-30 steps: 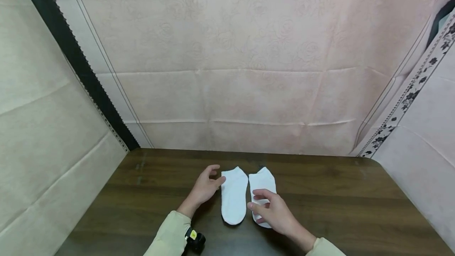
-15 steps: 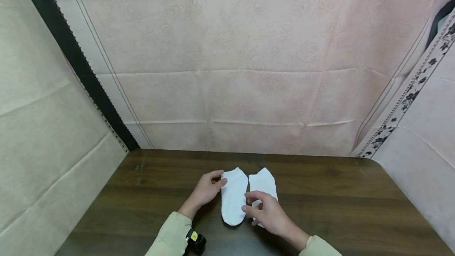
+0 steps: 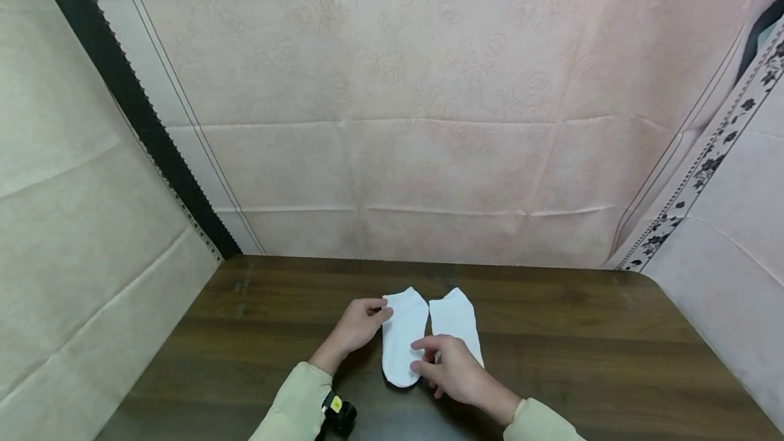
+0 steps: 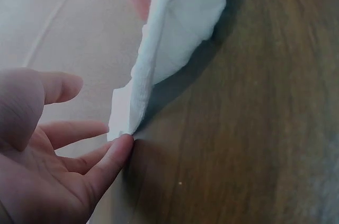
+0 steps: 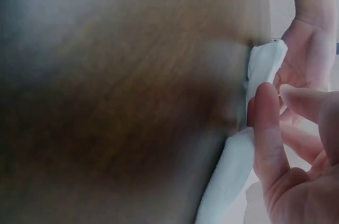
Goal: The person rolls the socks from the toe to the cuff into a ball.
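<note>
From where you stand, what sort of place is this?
Probably a makeshift booth indoors: creased sheets hang round three sides of a wood-grain table, where two white socks lie side by side.

Over my feed I see a brown wooden table [image 3: 588,332], creased pale cloth [image 3: 429,87] behind it, a black band [image 3: 131,102] to the left and a floral border [image 3: 709,165] to the right.

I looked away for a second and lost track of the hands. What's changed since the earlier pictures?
The right hand has moved left, across the right sock, so its fingertips now overlap the left sock in the head view. The left hand has lowered its fingers to that sock's far corner. Both socks still lie side by side on the table.
</note>
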The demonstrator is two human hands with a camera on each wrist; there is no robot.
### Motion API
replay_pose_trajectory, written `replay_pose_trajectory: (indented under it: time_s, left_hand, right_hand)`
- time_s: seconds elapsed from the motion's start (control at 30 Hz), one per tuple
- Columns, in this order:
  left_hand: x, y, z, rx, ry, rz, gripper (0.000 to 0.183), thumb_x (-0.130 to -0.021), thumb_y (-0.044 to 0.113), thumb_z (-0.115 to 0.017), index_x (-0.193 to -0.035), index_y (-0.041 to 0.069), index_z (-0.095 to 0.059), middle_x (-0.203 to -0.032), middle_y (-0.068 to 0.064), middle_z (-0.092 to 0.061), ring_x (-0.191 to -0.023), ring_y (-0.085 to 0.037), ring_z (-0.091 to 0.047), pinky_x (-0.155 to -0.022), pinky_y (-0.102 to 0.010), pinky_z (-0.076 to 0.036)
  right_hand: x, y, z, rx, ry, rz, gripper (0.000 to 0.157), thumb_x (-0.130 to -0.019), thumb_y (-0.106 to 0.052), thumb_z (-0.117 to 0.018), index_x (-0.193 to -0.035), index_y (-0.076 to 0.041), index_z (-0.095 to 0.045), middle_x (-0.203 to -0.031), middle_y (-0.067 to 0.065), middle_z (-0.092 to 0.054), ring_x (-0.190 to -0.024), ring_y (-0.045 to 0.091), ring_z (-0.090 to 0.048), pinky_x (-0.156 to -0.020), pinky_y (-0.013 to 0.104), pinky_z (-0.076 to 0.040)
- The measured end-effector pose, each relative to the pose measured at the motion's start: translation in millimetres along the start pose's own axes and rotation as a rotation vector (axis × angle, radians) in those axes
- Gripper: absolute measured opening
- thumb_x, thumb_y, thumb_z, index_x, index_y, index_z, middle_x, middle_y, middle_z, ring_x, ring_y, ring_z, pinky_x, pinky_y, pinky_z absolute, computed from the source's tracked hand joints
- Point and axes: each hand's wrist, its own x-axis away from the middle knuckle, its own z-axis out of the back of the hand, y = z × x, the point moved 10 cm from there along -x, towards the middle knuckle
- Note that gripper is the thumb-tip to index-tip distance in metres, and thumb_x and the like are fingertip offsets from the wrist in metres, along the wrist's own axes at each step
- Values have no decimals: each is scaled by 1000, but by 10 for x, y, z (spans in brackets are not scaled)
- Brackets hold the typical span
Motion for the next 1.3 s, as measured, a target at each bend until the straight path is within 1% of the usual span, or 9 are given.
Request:
replay_pose_trajectory:
  time_s: [0.13, 0.27, 0.5, 0.63, 0.73, 0.93, 1.1, 1.3]
  left_hand:
    - [4, 21, -12, -23, -7, -11, 40, -101, 23, -61, -131, -4, -63, -132, -18, -61, -111, -31, -59, -92, -49, -51]
    - [10, 45, -22, -50, -9, -27, 41, -100, 23, -63, -131, -5, -63, -132, -21, -58, -110, -32, -58, -91, -50, -50]
    - [-17, 51, -32, -72, -1, -56, 44, -99, 22, -65, -133, -6, -61, -133, -22, -54, -107, -30, -55, -89, -48, -50]
    - [-24, 64, -34, -79, -1, -77, 44, -99, 20, -65, -133, -7, -60, -133, -24, -53, -106, -31, -55, -89, -49, -49]
    - [-32, 70, -39, -83, -3, -79, 44, -99, 20, -65, -133, -7, -60, -136, -25, -50, -109, -33, -54, -92, -51, -48]
    - [-49, 54, -51, -82, -12, -57, 40, -99, 20, -64, -128, -7, -64, -143, -26, -47, -120, -38, -52, -98, -54, -45]
    - [-57, 25, -55, -86, -9, -45, 38, -99, 20, -64, -127, -6, -65, -143, -24, -49, -124, -40, -51, -101, -55, -44]
    - [-78, 20, -64, -84, 0, -42, 38, -100, 20, -63, -126, -7, -65, -141, -23, -50, -127, -40, -49, -103, -55, -42]
  right_hand:
    - [-14, 8, -40, 46, -16, 0, 31, -90, -7, -74, -119, 4, -67, -73, 3, -56, -45, 13, -55, -41, 32, -50]
    - [-28, 18, -74, 91, -27, -3, 33, -89, -7, -75, -119, 5, -67, -70, 1, -56, -41, 12, -54, -40, 31, -49]
    - [-41, 46, -100, 161, -28, -16, 33, -87, -6, -77, -117, 5, -67, -69, -2, -55, -38, 10, -53, -41, 30, -48]
    - [-36, 23, -98, 187, -18, 4, 32, -86, -4, -77, -116, 5, -68, -70, -2, -54, -37, 9, -52, -41, 29, -47]
    - [-25, 3, -95, 216, -6, 18, 31, -85, -3, -78, -114, 4, -69, -73, -2, -52, -37, 8, -51, -43, 26, -47]
    - [-10, -27, -94, 296, 21, 49, 27, -84, -4, -78, -110, 2, -72, -77, 0, -51, -37, 5, -48, -54, 22, -47]
    - [-28, -34, -111, 327, 19, 61, 24, -85, -5, -78, -107, 2, -73, -77, -3, -51, -43, 5, -48, -58, 22, -46]
    - [-42, -79, -104, 400, 34, 91, 20, -84, -5, -80, -103, -2, -75, -75, -7, -50, -61, 6, -50, -62, 24, -46]
